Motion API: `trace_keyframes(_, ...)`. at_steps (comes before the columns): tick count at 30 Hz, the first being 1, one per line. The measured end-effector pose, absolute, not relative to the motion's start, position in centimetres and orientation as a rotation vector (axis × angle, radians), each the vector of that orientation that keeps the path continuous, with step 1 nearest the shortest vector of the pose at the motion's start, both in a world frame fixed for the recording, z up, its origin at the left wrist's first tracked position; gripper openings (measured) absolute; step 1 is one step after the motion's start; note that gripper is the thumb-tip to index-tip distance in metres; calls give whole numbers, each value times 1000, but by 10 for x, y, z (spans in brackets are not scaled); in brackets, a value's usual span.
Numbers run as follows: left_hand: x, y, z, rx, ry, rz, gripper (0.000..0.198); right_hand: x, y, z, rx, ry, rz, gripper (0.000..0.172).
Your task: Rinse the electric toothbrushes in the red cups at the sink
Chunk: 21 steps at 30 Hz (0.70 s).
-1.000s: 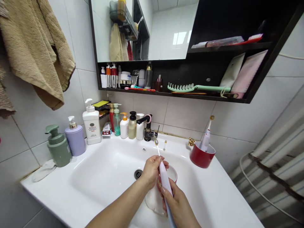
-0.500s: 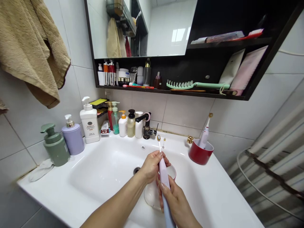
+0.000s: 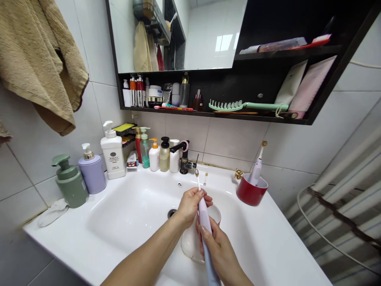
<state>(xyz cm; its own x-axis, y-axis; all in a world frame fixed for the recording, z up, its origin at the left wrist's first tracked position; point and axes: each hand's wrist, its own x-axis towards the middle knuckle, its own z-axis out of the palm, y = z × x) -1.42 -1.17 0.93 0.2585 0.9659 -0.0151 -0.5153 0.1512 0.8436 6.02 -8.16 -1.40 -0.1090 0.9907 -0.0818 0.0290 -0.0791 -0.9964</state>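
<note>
A pink electric toothbrush [image 3: 204,217], bluish toward its lower end, is held over the white sink [image 3: 127,210], its bristled head pointing up toward the faucet. My left hand [image 3: 190,204] pinches it near the neck, where the brush head meets the handle. Lower down, the fingers of my right hand [image 3: 218,246] wrap round the handle. Beneath the hands, partly hidden, a red-rimmed white cup [image 3: 216,213] and a clear container [image 3: 190,248] are in the basin.
A red cup [image 3: 251,195] with another electric toothbrush [image 3: 256,171] stands on the right rim. The black faucet [image 3: 183,161] is at the back, pump bottles [image 3: 114,159] at the left. A black cabinet [image 3: 220,115] hangs above. A small brush head [image 3: 205,179] stands behind the basin.
The toothbrush head has tilted slightly to the left. Both hands keep their hold on the toothbrush, almost unmoved.
</note>
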Motion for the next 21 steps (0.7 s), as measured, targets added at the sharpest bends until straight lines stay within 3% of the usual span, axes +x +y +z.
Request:
trace_keyframes(4, -17, -11, 11, 813, 618, 1152, 19, 60, -79, -14, -1181, -1217, 1432, 36)
trace_keyframes(10, -20, -7, 12, 881, 727, 1237, 22, 61, -83, -6, -1334, -1386, 1169, 33)
trace_keyframes(18, -11, -11, 14, 915, 660, 1261, 22, 61, -85, -13, -1153, -1248, 1359, 40)
trace_keyframes(21, -2, -12, 18, 926, 674, 1268, 20, 64, -85, -15, -1211, -1273, 1249, 40)
